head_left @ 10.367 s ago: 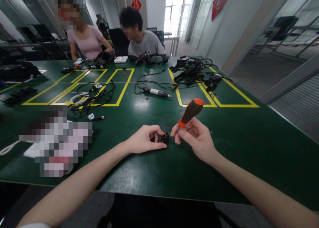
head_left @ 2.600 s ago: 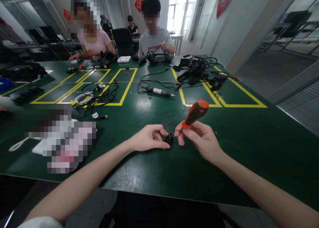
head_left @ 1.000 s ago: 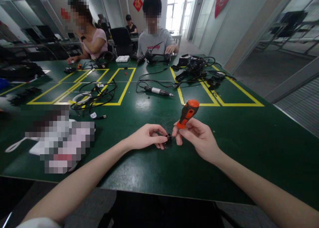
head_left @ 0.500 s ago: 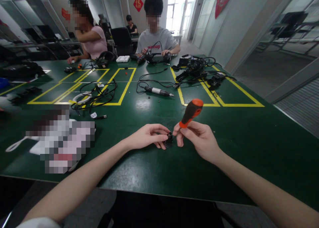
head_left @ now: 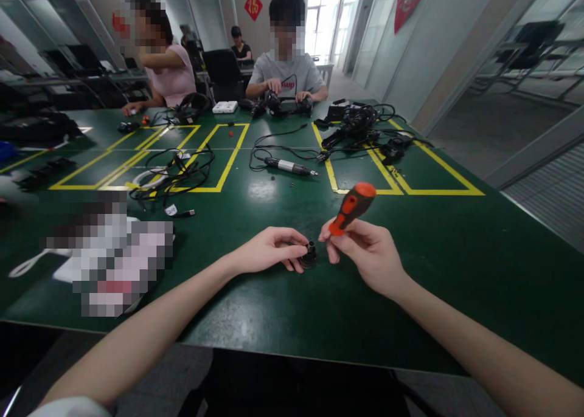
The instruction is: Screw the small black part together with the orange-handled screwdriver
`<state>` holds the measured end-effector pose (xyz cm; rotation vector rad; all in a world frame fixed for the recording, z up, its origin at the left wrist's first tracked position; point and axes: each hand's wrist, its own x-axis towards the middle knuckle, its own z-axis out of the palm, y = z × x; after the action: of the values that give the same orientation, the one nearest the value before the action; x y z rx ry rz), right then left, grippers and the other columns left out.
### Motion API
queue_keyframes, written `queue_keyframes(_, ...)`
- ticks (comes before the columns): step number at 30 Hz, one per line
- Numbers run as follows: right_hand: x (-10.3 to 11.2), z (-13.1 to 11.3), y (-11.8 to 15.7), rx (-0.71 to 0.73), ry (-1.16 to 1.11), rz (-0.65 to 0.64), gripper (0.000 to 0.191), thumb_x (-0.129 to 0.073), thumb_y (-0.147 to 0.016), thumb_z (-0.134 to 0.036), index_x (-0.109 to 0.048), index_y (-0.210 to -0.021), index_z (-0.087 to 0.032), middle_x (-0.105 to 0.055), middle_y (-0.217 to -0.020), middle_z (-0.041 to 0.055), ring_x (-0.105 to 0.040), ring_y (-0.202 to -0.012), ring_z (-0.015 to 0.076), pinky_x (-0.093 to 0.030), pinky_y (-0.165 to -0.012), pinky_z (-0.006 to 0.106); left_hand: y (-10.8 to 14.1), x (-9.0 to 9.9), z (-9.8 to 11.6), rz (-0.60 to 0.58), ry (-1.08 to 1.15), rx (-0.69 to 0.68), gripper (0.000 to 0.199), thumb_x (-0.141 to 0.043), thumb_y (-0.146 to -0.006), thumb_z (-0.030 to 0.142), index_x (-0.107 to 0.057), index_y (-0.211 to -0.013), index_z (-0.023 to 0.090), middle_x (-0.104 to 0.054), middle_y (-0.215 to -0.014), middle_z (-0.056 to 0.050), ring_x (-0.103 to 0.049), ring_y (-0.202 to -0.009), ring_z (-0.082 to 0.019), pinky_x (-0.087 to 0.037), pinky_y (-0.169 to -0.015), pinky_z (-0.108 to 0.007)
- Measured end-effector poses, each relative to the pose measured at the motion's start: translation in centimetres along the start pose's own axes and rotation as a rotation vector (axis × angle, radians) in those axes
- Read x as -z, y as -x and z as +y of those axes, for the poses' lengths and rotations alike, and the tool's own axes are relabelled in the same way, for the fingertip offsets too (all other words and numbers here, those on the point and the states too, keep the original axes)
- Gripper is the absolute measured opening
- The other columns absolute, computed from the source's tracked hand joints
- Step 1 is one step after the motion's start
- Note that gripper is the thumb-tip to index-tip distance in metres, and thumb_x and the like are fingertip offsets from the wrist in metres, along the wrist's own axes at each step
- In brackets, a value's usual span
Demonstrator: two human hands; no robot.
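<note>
A small round black part (head_left: 310, 258) with a raised hollow stem stands on the green table. My left hand (head_left: 286, 248) is closed around its left side, fingertips at the stem. To the right, my right hand (head_left: 365, 253) grips a screwdriver (head_left: 353, 207) near the lower end of its orange and dark handle. The handle leans up and to the right. Its shaft is hidden behind my fingers or too small to make out. A short gap separates my right fingertips from the black part.
An electric screwdriver (head_left: 291, 166) with a cord lies ahead. Tangled black cables (head_left: 360, 125) lie at the far right, more cables (head_left: 182, 171) at the left. A blurred-out pouch-like item (head_left: 128, 271) is beside my left forearm. Across the table (head_left: 255, 307), a person (head_left: 287, 70) handles black devices.
My right hand has shifted slightly right, away from the black part, and the screwdriver handle has turned and tilted a little more right. My left hand stays in place.
</note>
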<state>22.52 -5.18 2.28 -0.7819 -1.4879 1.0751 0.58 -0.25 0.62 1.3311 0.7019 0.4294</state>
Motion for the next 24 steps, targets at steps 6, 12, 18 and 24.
queue_keyframes(6,-0.09,0.33,0.29,-0.006,-0.082,-0.004,0.023,-0.079,-0.090,-0.041,-0.071,-0.098,-0.021,-0.076,-0.082,0.0028,-0.069,-0.059,0.0131,-0.062,-0.059,0.028,0.05,-0.14,0.32,-0.003,-0.004,-0.003,0.039,-0.083,-0.084,0.042,-0.069,-0.106,0.012,-0.076,-0.091,-0.006,-0.075,-0.072,-0.015,-0.056,-0.065,-0.025)
queue_keyframes(12,0.07,0.00,0.14,-0.010,0.010,0.020,0.023,-0.081,-0.088,-0.040,-0.071,-0.086,-0.019,-0.074,-0.082,0.0042,-0.067,-0.058,0.0132,-0.060,-0.056,0.028,0.06,-0.11,0.32,-0.003,-0.011,-0.003,0.040,-0.083,-0.084,0.044,-0.069,-0.105,0.013,-0.076,-0.089,-0.006,-0.074,-0.071,-0.015,-0.056,-0.065,-0.025)
queue_keyframes(18,0.01,0.04,0.04,-0.010,-0.055,-0.027,0.025,-0.071,-0.096,-0.045,-0.074,-0.093,-0.020,-0.070,-0.080,0.0029,-0.067,-0.057,0.0135,-0.059,-0.055,0.030,0.07,-0.08,0.20,0.003,-0.016,-0.001,0.041,-0.082,-0.084,0.045,-0.069,-0.107,0.013,-0.075,-0.089,-0.005,-0.075,-0.072,-0.016,-0.055,-0.065,-0.025)
queue_keyframes(24,-0.12,0.16,-0.02,-0.021,-0.091,-0.034,0.023,-0.077,-0.093,-0.041,-0.065,-0.093,-0.021,-0.072,-0.072,0.0016,-0.066,-0.057,0.0136,-0.058,-0.057,0.028,0.05,-0.06,0.16,0.005,-0.021,0.005,0.041,-0.082,-0.084,0.045,-0.070,-0.106,0.012,-0.076,-0.092,-0.007,-0.075,-0.072,-0.015,-0.056,-0.066,-0.026)
